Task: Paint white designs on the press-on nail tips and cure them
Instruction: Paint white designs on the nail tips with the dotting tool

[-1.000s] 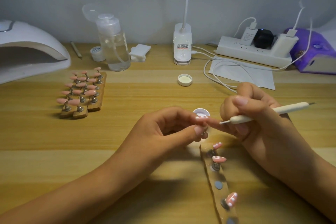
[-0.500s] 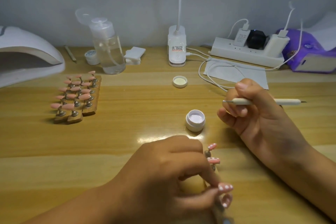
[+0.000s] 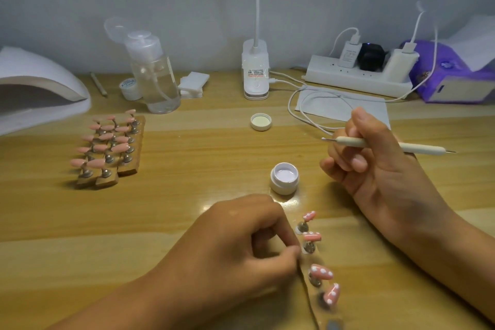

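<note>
While the left hand (image 3: 241,249) sits low in the middle of the frame, its fingers are curled in against the left edge of the narrow clear strip holder (image 3: 310,300). Whether they pinch that edge or only rest on it, I cannot tell.

The strip runs lengthwise from the bottom edge of the frame up toward the centre. It carries four pink press-on nail tips with white dots (image 3: 321,272) on little metal stands. Its lowest part is blurred and cut off.

Just beyond its upper end stands the small open white jar of white gel (image 3: 284,178).

To the right of the jar, the right hand (image 3: 375,169) is closed around the slim white dotting pen (image 3: 375,143). The pen lies almost level, with its fine tip pointing left, above and to the right of the jar. So that hand is the nearer one for a dip, I would say.

Farther off at mid-left, plain pink nail tips on wooden holder blocks (image 3: 107,147) stand well apart from both hands. In the upper left, the white domed curing lamp (image 3: 40,94) is cut by the frame edge.
</note>
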The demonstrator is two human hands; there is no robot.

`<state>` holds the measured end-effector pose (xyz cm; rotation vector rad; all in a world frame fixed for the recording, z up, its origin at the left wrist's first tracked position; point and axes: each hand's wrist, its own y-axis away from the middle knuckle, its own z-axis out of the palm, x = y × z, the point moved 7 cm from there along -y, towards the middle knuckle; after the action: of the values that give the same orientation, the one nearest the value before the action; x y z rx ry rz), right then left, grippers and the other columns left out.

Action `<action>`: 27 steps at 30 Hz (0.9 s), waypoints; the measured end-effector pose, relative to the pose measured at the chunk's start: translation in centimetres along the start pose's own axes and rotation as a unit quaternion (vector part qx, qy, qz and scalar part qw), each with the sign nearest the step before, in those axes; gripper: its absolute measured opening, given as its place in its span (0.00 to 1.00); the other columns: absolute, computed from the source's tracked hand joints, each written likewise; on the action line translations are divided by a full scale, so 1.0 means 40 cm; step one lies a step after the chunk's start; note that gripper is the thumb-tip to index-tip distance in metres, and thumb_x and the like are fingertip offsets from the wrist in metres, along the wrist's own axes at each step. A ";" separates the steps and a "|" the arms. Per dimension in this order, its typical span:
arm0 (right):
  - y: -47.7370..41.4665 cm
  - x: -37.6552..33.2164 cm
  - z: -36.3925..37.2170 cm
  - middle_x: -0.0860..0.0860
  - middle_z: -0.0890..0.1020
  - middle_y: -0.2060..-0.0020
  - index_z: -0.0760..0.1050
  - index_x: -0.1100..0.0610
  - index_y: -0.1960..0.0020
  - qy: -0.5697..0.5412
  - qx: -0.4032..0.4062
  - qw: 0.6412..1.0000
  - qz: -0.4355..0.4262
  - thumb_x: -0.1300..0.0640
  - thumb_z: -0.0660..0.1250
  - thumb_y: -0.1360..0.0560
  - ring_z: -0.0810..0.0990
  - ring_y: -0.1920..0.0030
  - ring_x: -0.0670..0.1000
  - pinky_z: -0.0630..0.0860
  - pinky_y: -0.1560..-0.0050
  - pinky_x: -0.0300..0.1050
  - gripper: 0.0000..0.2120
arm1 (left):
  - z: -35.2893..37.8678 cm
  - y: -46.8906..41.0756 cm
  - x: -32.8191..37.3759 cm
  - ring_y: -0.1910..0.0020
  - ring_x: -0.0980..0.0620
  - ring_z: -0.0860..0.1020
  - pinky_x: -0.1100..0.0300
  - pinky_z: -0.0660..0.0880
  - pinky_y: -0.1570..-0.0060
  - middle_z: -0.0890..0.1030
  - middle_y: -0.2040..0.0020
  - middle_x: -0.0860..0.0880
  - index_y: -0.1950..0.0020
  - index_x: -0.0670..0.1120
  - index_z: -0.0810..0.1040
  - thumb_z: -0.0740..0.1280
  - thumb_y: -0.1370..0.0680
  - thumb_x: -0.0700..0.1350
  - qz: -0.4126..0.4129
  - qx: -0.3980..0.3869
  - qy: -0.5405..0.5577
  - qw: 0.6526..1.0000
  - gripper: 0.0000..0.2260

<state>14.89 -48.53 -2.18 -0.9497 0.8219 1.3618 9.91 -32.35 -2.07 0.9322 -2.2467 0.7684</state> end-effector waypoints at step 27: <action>0.027 -0.031 -0.005 0.46 0.84 0.52 0.83 0.46 0.51 0.194 0.013 0.972 -0.128 0.48 0.69 0.28 0.79 0.53 0.42 0.76 0.51 0.35 0.08 | -0.054 -0.003 0.001 0.68 0.63 0.69 0.71 0.64 0.68 0.72 0.67 0.58 0.64 0.53 0.78 0.73 0.32 0.52 -0.043 0.164 0.127 0.977 0.06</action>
<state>13.76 -49.28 -1.22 -1.2774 0.9684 0.9517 10.60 -30.96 -0.56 1.0097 -1.8779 1.1712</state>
